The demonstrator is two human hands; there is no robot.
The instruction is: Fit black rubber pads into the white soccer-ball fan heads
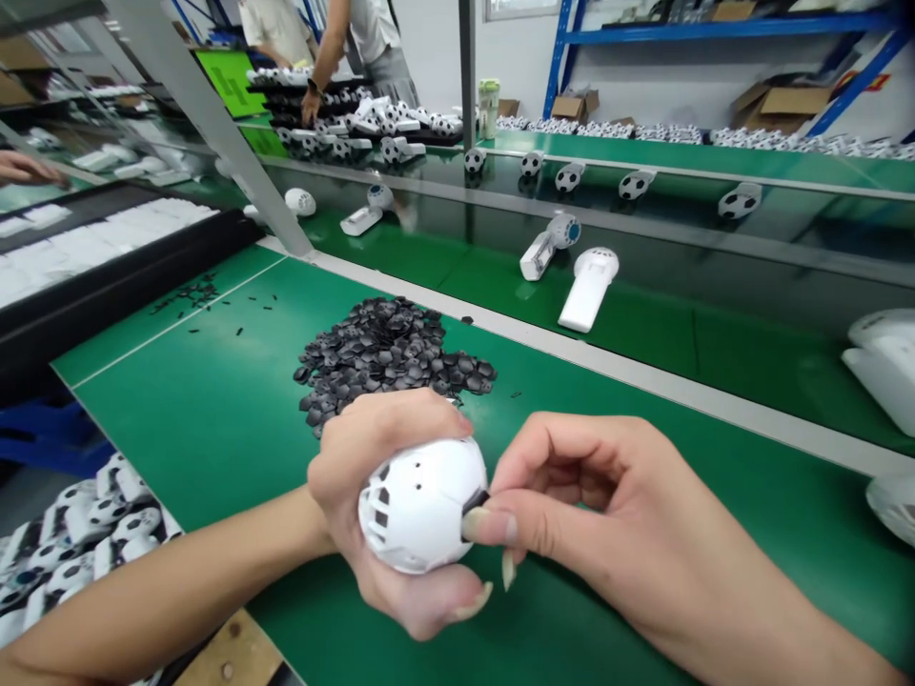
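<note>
My left hand (390,419) wraps round a white ball-shaped plastic housing (429,505), which has slots on its left side and two small dark holes near its top. Thumb and forefinger of my right hand (564,505) pinch a small black plastic piece (476,500) against the housing's right side. Most of that piece is hidden behind the fingertips. Just beyond my left hand, a heap of loose black five-sided pieces (386,348) lies on the green table (214,400).
Past a pale rail (572,353), white housings with handles (590,291) lie on a green conveyor (457,257). A row of black-and-white ball units (568,176) stands farther back. Finished-looking units (92,524) fill the lower left. Co-workers (357,48) stand behind; a slanted post (214,124) rises left.
</note>
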